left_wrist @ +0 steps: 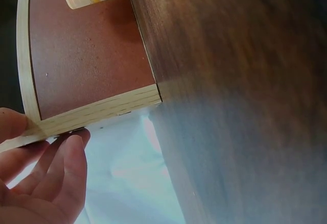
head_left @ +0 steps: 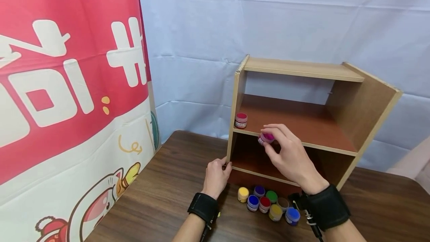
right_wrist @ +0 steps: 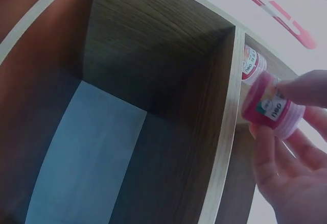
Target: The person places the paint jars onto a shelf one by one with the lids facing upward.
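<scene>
My right hand (head_left: 290, 156) pinches a small magenta paint jar (right_wrist: 271, 104) between thumb and fingers, in front of the middle board's front edge. On that board, at the left end, stands a red paint jar (head_left: 241, 120). My left hand (head_left: 216, 176) grips the front edge of the left side panel of the wooden shelf unit (head_left: 295, 71), low down near the bottom board. In the left wrist view its thumb and fingers lie on either side of the panel edge (left_wrist: 102, 104).
Several paint jars stand on the table before the shelf, among them a yellow one (head_left: 243, 194), a green one (head_left: 271, 196) and a blue one (head_left: 292, 216). A pale blue cloth (head_left: 191, 66) hangs behind; a printed red and white banner (head_left: 77, 92) hangs at left.
</scene>
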Demonstrator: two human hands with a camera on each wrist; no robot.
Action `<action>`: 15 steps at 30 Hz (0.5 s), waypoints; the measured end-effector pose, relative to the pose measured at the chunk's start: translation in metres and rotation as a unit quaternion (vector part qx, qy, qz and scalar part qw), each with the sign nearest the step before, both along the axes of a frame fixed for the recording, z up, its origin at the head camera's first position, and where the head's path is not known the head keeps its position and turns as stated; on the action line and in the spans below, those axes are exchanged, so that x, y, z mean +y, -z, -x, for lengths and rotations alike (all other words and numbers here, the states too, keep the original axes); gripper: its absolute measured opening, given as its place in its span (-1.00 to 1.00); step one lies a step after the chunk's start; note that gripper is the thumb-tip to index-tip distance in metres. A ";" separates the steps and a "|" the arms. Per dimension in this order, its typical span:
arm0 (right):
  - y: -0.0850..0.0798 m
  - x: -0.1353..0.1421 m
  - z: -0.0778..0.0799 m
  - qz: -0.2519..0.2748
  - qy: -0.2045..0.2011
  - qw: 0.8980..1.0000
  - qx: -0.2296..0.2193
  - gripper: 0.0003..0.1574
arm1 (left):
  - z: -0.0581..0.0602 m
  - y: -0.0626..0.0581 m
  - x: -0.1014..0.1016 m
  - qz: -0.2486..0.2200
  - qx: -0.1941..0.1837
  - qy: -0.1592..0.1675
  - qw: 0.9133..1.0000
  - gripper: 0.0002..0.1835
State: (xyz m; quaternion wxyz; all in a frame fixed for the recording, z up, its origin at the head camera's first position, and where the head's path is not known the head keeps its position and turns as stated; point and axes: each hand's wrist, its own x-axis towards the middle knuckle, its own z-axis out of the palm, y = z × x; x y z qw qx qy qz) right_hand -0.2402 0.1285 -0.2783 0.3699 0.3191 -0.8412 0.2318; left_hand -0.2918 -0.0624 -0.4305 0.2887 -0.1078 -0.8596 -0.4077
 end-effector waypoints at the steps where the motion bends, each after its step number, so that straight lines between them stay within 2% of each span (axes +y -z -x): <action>1: -0.001 0.000 0.001 0.005 0.003 1.000 0.000 -0.58 | 0.000 0.000 0.000 0.000 0.000 -0.001 1.000 -0.66; 8: -0.003 -0.001 0.008 0.031 0.019 0.999 -0.006 -0.61 | 0.000 0.000 0.002 0.002 0.005 -0.002 1.000 -0.67; 15: -0.005 -0.003 0.016 0.035 0.025 0.999 -0.020 -0.62 | 0.001 0.000 0.001 0.003 0.002 -0.006 1.000 -0.66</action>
